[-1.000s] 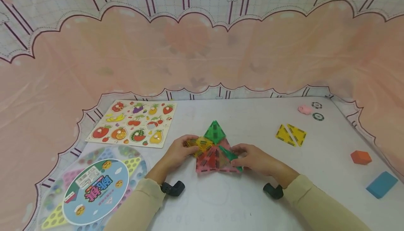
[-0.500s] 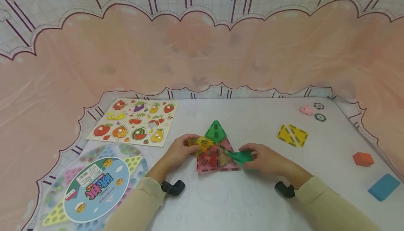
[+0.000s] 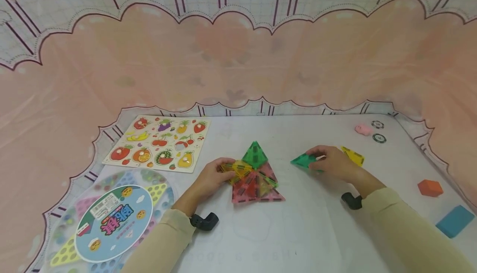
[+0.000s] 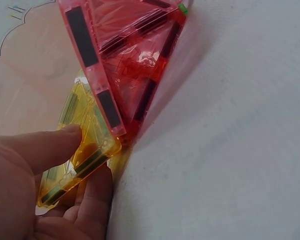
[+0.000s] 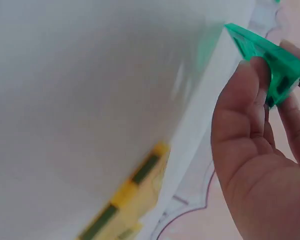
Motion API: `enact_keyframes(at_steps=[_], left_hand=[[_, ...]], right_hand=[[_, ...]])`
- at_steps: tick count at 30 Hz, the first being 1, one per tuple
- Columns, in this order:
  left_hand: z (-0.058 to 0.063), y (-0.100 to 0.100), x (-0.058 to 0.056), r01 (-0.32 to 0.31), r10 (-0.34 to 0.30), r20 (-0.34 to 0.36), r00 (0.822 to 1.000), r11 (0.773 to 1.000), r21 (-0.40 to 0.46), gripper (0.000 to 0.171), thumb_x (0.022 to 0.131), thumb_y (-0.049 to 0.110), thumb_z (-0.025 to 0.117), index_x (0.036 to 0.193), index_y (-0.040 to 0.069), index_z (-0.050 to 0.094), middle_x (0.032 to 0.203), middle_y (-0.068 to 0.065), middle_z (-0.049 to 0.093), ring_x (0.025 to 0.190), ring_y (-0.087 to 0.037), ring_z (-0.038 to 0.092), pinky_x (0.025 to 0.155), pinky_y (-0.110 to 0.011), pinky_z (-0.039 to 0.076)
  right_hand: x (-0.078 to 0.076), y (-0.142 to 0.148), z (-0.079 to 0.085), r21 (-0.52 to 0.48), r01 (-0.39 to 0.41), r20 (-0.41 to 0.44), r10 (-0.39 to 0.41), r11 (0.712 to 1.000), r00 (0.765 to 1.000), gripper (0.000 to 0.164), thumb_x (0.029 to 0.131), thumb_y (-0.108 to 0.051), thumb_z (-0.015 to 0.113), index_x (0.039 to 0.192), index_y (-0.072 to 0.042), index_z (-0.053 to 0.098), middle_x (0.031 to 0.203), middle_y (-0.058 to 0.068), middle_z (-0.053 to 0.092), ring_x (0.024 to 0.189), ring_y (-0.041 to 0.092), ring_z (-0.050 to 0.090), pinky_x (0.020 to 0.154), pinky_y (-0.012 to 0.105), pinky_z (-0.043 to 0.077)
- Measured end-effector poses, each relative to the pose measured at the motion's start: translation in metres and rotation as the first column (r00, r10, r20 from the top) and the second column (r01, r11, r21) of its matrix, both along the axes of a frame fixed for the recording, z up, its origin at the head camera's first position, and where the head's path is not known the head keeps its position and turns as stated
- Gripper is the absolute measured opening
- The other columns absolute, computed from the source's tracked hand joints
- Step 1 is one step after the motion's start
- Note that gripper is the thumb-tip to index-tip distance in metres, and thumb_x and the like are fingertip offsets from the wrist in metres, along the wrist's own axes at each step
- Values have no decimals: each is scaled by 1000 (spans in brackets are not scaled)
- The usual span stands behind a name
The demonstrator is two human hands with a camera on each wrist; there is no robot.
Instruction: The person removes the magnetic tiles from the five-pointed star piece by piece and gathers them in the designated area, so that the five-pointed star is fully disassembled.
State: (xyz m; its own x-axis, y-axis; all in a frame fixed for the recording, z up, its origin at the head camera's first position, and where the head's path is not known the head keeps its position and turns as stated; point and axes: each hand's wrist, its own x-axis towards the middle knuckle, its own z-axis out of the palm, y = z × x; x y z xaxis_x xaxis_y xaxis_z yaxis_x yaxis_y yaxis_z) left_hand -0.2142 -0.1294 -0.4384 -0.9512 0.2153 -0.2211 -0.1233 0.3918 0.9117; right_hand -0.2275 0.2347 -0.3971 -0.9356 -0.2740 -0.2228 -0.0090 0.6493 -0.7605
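My left hand [image 3: 213,179] pinches a yellow triangular magnetic tile [image 4: 77,145] between thumb and fingers, at the left side of a red magnetic-tile structure [image 3: 246,188]. The yellow tile touches the red tiles [image 4: 140,65]. Behind them a green triangular tile piece [image 3: 255,155] forms the top point, and a thin green edge shows on the structure's right side. To the right, my right hand [image 3: 333,163] grips a green triangular tile [image 5: 270,60] apart from the structure. Yellow triangular tiles [image 3: 353,156] lie by that hand, which partly hides them in the head view.
A fruit peg puzzle board [image 3: 156,144] lies at the back left, with a round board-game package [image 3: 113,223] in front of it. On the right are a pink pig figure [image 3: 363,129], two round chips [image 3: 379,138], an orange block [image 3: 430,188] and a blue block [image 3: 455,222].
My right hand has drawn the green tile off the structure's right side and carried it right and back, towards the yellow tiles. The left hand has stayed in place.
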Motion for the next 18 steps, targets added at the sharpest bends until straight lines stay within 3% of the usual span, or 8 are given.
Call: enact_keyframes(at_steps=[3,8,13,18], left_hand=[[2,1,0,7,-7,5,1000,1000,17,34,81,24,66,114,24,57,108,0,55,97,-18,49,85,-34,38],[18,6,8,33,-33,4,999,999,15,35,84,19,63,118,18,55,108,-3,55,96,-18,50,85,-35,39],[30,8,15,26,-26,3,1000,1000,-17,34,85,17,61,119,16,54,108,-2,54,96,-18,50,85,-34,39],[32,7,15,15,-15,5,1000,1000,-10,34,85,17,61,118,15,54,109,-2,54,96,-18,50,85,-34,39]], right_hand=[[-20,9,1,49,6,-18,-5,999,1000,40,83,-21,63,120,-10,51,122,14,46,100,27,47,77,35,45],[-45,19,-3,135,18,-16,-16,991,1000,41,83,-22,61,121,-11,48,123,15,43,101,29,44,79,39,42],[-60,22,-8,179,18,-18,-15,984,1000,39,84,-23,59,121,-13,48,126,16,42,105,32,42,84,46,39],[-70,21,-13,172,31,2,-32,985,999,42,85,-22,59,124,-13,46,128,17,40,107,33,39,88,51,35]])
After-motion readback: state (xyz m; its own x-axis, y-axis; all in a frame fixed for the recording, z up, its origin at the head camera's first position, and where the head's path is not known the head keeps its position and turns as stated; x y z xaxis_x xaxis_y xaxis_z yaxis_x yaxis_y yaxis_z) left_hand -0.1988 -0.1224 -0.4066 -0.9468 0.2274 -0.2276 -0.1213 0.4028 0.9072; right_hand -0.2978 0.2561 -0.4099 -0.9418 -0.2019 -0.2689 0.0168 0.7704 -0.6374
